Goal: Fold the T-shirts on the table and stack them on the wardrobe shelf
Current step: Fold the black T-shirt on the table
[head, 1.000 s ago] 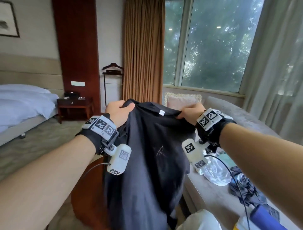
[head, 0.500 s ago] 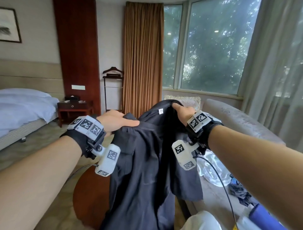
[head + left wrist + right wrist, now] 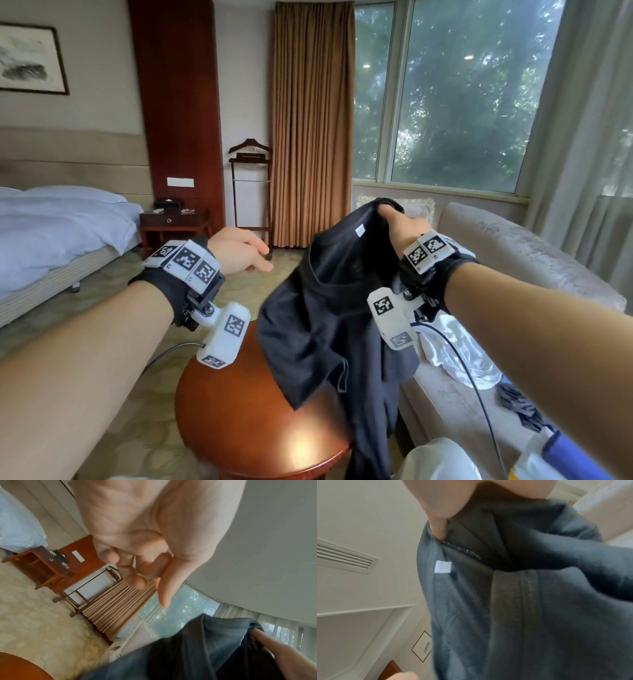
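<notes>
Hands apart: right hand [image 3: 406, 226] grips the dark T-shirt [image 3: 329, 308] aloft; left hand [image 3: 239, 251] empty, fingers loose.

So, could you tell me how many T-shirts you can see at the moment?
1 for certain: the dark T-shirt hangs from the right hand above the round table. The crumpled fabric on the sofa may be more.

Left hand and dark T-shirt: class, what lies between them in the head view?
Nothing. In the head view the left hand hangs empty beside the dark T-shirt, with only distant carpet showing through the gap.
</notes>
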A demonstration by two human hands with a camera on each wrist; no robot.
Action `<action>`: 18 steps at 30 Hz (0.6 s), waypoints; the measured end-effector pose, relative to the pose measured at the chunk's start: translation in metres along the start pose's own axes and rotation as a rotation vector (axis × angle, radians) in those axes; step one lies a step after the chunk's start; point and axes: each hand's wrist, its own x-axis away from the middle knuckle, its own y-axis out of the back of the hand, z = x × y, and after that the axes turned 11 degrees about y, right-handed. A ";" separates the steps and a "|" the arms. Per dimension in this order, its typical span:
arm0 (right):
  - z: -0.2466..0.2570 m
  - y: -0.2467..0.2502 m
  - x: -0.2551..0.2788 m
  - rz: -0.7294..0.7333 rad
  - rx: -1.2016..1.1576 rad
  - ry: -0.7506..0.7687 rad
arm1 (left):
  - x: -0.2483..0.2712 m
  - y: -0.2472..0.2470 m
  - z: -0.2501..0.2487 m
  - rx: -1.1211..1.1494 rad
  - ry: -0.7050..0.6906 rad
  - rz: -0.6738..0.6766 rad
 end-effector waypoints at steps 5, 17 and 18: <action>0.004 -0.014 0.008 0.062 -0.091 -0.005 | 0.006 -0.004 -0.009 -0.030 -0.018 0.142; 0.013 -0.007 0.011 0.105 0.123 0.031 | 0.018 -0.059 -0.009 0.358 -0.022 -0.006; 0.010 -0.004 0.011 0.107 0.152 0.021 | 0.020 -0.052 -0.007 0.398 0.005 -0.054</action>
